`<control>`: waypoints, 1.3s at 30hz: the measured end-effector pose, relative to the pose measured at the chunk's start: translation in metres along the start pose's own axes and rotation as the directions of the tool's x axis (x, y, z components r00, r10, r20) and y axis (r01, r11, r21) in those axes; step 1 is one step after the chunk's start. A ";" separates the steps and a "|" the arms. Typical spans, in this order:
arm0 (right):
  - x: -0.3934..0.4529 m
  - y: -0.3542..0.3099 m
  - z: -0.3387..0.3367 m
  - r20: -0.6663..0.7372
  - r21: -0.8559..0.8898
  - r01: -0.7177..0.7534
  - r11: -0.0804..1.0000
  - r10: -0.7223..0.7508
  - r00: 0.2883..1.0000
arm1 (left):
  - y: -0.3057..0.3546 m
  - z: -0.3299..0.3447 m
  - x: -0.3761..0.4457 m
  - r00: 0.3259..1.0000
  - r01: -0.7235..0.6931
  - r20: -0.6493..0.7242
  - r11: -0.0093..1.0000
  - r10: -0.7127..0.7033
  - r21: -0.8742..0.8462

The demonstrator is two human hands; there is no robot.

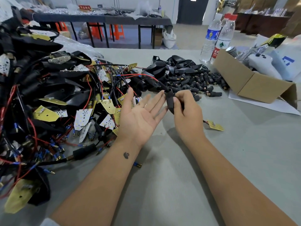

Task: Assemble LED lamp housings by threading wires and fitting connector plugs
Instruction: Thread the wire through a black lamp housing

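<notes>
A black lamp housing [169,101] is being gripped upright by the curled fingers [176,99] of the right hand [187,110]; red and black wires [153,79] are being fed out of its top; the left hand [138,118] is being held flat, palm up, fingertips just beside the housing; both are being held over a grey table [244,152]; a pile of wired LED boards [57,98] is lying left, black connector plugs [195,79] behind, a cardboard box [254,82] and water bottles [216,38] right; more tables are standing at the back.

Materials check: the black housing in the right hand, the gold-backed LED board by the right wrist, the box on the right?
Black housing: looks like matte moulded plastic or rubber; dull surface, no glare.
LED board: thin rigid sheet, yellow-gold face, possibly coated metal or laminate.
Box: plain brown cardboard; folded flaps, raw edge showing.
</notes>
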State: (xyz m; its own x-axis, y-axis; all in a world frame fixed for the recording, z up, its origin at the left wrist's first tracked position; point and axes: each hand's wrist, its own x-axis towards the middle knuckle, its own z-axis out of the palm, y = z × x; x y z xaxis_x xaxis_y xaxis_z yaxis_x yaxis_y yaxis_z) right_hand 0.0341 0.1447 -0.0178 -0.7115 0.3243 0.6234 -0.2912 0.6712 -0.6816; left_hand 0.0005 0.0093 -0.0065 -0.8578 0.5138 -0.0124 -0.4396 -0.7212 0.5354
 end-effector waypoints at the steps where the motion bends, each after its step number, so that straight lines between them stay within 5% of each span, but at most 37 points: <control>1: 0.001 -0.001 0.000 -0.026 0.031 0.013 0.999 -0.012 1.000 | 0.000 -0.001 0.000 1.000 0.023 0.008 1.000 -0.023 -0.004; 5: 0.003 -0.003 0.000 -0.153 0.154 0.010 0.988 0.014 0.988 | -0.002 -0.002 0.003 0.999 0.045 -0.027 0.999 -0.045 0.022; 8: 0.005 -0.001 -0.001 -0.202 0.198 -0.055 0.979 0.096 0.975 | -0.002 -0.003 0.005 0.998 0.064 -0.042 0.972 -0.055 0.227; 11: 0.004 0.000 -0.004 -0.108 0.055 -0.011 0.998 0.017 0.994 | -0.006 -0.004 0.009 0.997 0.073 -0.010 0.885 -0.077 0.460; 16: -0.001 -0.005 0.000 0.122 -0.077 0.137 0.988 -0.127 0.984 | -0.012 -0.003 0.014 0.999 -0.016 -0.023 0.831 0.035 0.555; 20: 0.001 -0.004 -0.003 0.128 -0.239 0.159 0.958 -0.131 0.983 | -0.009 -0.004 0.013 0.984 -0.116 -0.048 0.811 0.174 0.574; 23: 0.004 0.000 -0.007 0.089 -0.286 0.044 0.957 -0.019 0.996 | -0.007 -0.001 0.011 0.952 -0.222 -0.051 0.794 0.302 0.565; 30: 0.007 0.006 -0.017 0.145 -0.129 -0.209 0.969 0.227 0.963 | 0.007 0.017 0.001 0.888 -0.404 0.038 0.737 0.459 0.542; 35: 0.005 0.015 -0.013 0.374 -0.175 -0.238 0.955 0.288 0.881 | 0.018 0.011 0.000 0.838 -0.386 -0.160 0.773 0.522 0.503; 39: 0.004 0.019 -0.008 0.382 -0.210 -0.136 0.968 0.209 0.900 | 0.022 0.001 0.004 0.809 -0.350 -0.276 0.803 0.519 0.482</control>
State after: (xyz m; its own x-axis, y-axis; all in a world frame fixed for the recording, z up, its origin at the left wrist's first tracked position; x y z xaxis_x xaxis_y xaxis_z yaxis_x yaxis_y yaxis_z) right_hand 0.0311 0.1643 -0.0252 -0.9457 0.1777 0.2722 -0.0510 0.7460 -0.6640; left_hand -0.0119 -0.0042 0.0064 -0.9956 -0.0873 0.0345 0.0761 -0.5348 0.8416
